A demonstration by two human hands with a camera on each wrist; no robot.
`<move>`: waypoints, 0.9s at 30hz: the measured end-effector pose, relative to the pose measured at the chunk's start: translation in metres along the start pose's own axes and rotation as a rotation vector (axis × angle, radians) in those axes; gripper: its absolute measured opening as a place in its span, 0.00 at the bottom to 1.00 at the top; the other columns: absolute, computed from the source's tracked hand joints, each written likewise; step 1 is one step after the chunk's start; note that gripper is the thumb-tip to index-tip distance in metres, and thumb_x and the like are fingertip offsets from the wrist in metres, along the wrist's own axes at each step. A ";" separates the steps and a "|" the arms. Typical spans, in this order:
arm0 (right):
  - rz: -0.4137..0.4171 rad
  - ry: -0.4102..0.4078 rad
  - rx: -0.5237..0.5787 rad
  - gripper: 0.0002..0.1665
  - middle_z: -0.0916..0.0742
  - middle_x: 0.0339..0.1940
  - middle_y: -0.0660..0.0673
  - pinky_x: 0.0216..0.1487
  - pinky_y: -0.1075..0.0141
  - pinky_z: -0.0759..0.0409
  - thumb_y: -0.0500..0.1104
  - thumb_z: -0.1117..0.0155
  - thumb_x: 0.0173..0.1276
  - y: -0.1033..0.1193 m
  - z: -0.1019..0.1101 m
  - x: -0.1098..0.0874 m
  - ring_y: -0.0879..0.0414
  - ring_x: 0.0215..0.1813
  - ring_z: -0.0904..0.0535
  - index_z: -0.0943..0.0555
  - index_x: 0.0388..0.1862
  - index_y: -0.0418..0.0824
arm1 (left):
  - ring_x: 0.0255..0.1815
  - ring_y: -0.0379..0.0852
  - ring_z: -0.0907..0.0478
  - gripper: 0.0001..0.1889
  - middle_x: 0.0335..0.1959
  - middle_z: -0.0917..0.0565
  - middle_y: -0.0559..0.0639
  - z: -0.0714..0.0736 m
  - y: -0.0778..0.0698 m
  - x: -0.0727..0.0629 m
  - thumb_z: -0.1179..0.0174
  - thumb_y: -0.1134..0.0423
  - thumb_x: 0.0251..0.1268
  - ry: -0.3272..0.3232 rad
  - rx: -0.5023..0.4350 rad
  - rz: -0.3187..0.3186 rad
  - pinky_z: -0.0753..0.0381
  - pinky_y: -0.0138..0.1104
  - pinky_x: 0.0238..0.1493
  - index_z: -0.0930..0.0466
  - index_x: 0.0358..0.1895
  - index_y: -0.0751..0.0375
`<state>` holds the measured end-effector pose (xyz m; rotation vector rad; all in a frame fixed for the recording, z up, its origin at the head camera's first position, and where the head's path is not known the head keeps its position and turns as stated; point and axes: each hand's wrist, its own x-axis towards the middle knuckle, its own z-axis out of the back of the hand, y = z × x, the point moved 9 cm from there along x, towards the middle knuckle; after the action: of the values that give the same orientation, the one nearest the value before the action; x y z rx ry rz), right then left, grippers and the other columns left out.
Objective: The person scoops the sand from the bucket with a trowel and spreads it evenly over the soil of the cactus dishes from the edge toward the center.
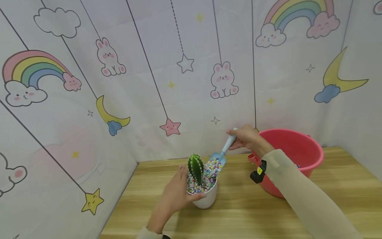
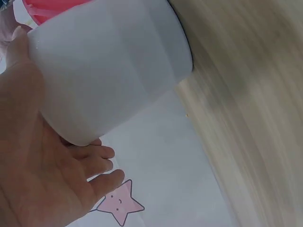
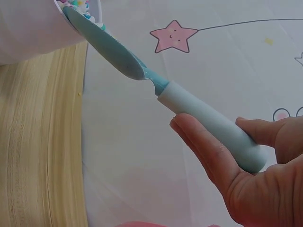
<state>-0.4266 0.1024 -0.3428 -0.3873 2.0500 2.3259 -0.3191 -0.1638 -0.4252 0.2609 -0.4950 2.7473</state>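
A small green cactus [image 1: 195,169] stands in a white flowerpot [image 1: 206,199], with multicoloured pebbles [image 1: 195,188] around its base. My left hand [image 1: 176,192] holds the pot from the left, thumb along the front rim and fingers at the far side. In the left wrist view the pot's smooth wall [image 2: 113,66] lies against the palm side. With my right hand [image 1: 246,139] I grip the pale handle of a light blue hand trowel [image 1: 229,143]. Its blade slopes down over the pot's right rim, loaded with pebbles. The right wrist view shows the blade's underside [image 3: 106,47] with its tip inside the rim.
A pink-red bucket [image 1: 310,156] stands on the wooden table [image 1: 238,212] to the right, behind my right forearm, with a few pebbles showing inside. A pale cloth backdrop [image 1: 143,83] printed with stars, rabbits and rainbows rises behind and left of the table.
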 end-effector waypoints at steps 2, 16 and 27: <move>0.002 -0.004 -0.008 0.23 0.09 0.32 0.39 0.49 0.54 0.08 0.45 0.39 0.82 0.001 0.001 -0.001 0.50 0.35 0.07 0.26 0.58 0.25 | 0.86 0.67 0.45 0.69 0.83 0.42 0.72 0.001 -0.002 0.000 0.33 0.21 0.52 -0.007 0.025 -0.014 0.30 0.59 0.78 0.47 0.83 0.72; 0.042 -0.021 -0.009 0.20 0.09 0.29 0.40 0.46 0.54 0.08 0.44 0.39 0.81 0.007 0.009 -0.006 0.49 0.33 0.07 0.26 0.54 0.26 | 0.84 0.63 0.39 0.67 0.86 0.42 0.63 -0.001 -0.009 0.009 0.33 0.20 0.52 0.021 0.017 -0.116 0.26 0.57 0.76 0.52 0.87 0.57; 0.041 -0.014 -0.019 0.22 0.09 0.30 0.40 0.50 0.52 0.09 0.45 0.37 0.81 0.005 0.009 -0.005 0.49 0.34 0.06 0.26 0.55 0.26 | 0.86 0.64 0.43 0.69 0.85 0.44 0.68 -0.001 0.004 0.010 0.23 0.30 0.48 0.071 -0.072 -0.124 0.35 0.56 0.82 0.53 0.86 0.60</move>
<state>-0.4241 0.1109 -0.3357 -0.3317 2.0503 2.3653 -0.3300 -0.1641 -0.4252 0.1692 -0.5386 2.6028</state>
